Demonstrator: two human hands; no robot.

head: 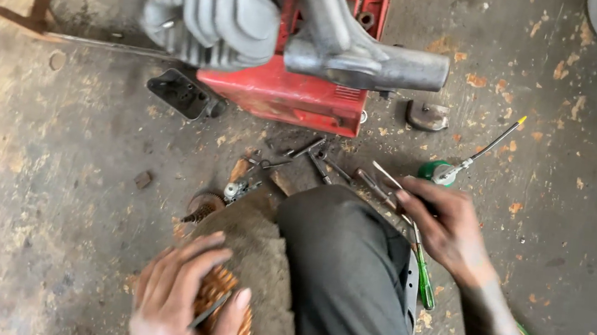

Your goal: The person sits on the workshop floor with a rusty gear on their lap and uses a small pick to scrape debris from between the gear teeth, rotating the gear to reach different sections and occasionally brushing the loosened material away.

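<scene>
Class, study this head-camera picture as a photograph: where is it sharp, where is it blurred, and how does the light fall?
Head view: the right hand over the scattered tools is smeared by motion blur; the left hand on the copper coil is slightly soft; the grey engine and concrete floor look sharp. Light is soft and even, without hard shadows or glare.

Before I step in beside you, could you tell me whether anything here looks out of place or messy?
Yes: small tools lie scattered on the dirty floor in front of the red engine, among orange flakes. The right hand reaches into them; the left hand holds a copper coil.
</scene>
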